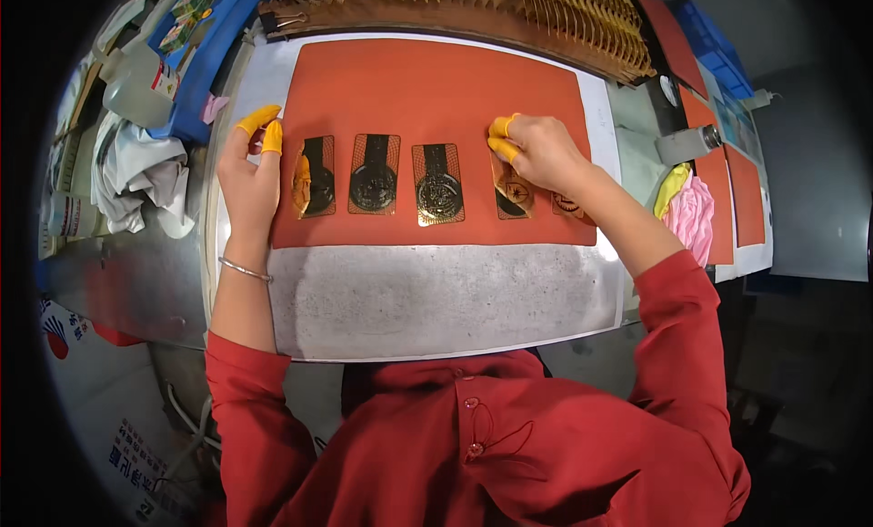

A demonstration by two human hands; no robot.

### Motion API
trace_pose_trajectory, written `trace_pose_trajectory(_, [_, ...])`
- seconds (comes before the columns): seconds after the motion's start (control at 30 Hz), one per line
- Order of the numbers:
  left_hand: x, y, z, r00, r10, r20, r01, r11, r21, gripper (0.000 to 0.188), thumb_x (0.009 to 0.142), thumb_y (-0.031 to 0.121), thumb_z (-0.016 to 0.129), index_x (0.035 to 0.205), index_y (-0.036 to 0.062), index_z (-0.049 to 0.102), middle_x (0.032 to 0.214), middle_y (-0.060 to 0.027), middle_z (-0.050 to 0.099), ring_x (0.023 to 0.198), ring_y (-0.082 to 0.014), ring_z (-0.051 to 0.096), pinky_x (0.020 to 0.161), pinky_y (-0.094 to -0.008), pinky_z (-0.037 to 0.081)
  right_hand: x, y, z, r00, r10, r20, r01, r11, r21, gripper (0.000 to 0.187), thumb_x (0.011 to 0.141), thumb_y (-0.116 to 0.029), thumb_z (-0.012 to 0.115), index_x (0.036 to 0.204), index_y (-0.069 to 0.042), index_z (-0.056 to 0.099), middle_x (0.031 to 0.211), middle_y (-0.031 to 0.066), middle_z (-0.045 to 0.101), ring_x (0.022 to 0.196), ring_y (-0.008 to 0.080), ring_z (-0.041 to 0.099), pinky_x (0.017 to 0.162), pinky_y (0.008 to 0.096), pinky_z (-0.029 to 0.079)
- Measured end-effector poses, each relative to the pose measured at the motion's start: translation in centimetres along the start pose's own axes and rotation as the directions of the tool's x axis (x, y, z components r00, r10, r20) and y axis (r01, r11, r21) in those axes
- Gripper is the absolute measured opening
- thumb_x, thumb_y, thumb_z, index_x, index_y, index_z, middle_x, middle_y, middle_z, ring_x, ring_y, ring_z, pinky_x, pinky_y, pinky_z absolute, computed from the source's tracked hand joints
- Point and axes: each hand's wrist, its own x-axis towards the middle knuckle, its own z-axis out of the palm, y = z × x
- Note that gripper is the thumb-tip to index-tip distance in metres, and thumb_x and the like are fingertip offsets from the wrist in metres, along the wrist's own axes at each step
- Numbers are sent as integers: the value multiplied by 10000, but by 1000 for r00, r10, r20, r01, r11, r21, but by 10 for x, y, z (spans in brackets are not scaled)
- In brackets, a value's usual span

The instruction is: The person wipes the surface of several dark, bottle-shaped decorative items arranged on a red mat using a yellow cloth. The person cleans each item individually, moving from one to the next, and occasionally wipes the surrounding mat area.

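A row of several thin rectangular metal plates, gold with black patterns, lies on an orange-red mat (427,81). My left hand (247,177), yellow finger cots on its fingertips, is at the mat's left edge, fingers apart and holding nothing visible. It is nearest to the leftmost plate (320,189). To the right of that come a second plate (374,195) and the middle plate (441,200). My right hand (544,152), also in yellow finger cots, pinches at the upper end of another plate (515,200); what is between the fingertips is hidden. The rightmost plate (566,205) is partly covered by my right wrist.
Beyond the mat stands a brown rack (509,22) with rows of gold-coloured pieces. At left are a blue tray (205,77), a translucent bottle (136,89) and a crumpled white cloth (136,177). A grey bottle (688,145) and a pink cloth (691,213) lie at right.
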Motion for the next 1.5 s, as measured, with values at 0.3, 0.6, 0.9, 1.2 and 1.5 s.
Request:
trace_pose_trajectory(0.3, [-2, 4, 1, 1000, 20, 6, -20, 1000, -6, 206, 802, 17, 591, 1003, 24, 633, 847, -59, 605, 725, -141, 547, 681, -251, 436, -30, -29, 1, 999, -26, -40, 22, 996, -86, 107, 775, -136, 620, 818, -37, 621, 687, 102, 577, 622, 291, 579, 534, 375, 461])
trace_pose_trajectory(0.6, [3, 15, -5, 970, -244, -25, 244, 970, 5, 275, 788, 139, 694, 654, -15, 509, 551, 2, 434, 534, -73, 365, 478, -261, 317, 11, -53, 26, 980, -196, -23, 195, 981, -11, 106, 759, -127, 632, 835, -55, 630, 746, 142, 614, 634, 308, 594, 540, 399, 476])
trace_pose_trajectory(0.9, [3, 3, -17, 962, -249, -109, 241, 967, -79, 254, 733, 33, 587, 547, -22, 423, 511, 4, 295, 504, -68, 272, 432, -293, 245, 9, -88, 33, 953, -291, 82, 292, 957, 5, 59, 728, -111, 646, 769, -78, 619, 650, 101, 582, 616, 270, 599, 550, 388, 485])
trace_pose_trajectory(1.2, [0, -11, -24, 967, -199, -158, 175, 973, -152, 273, 767, 71, 638, 566, -26, 481, 484, 4, 362, 486, -69, 298, 423, -295, 249, -32, -116, 30, 878, -349, 327, 391, 918, -71, 146, 743, -146, 645, 836, -43, 597, 630, 108, 545, 566, 283, 564, 528, 371, 472])
trace_pose_trajectory(1.5, [-12, 56, 6, 961, -117, 252, 183, 949, -255, 262, 785, 76, 661, 1024, -7, 593, 900, -111, 612, 795, -131, 581, 735, -243, 470, -124, -108, -9, 863, 503, -41, -226, 458, 860, 40, 847, -44, 589, 819, -21, 572, 674, 27, 574, 582, 69, 504, 526, 218, 399])
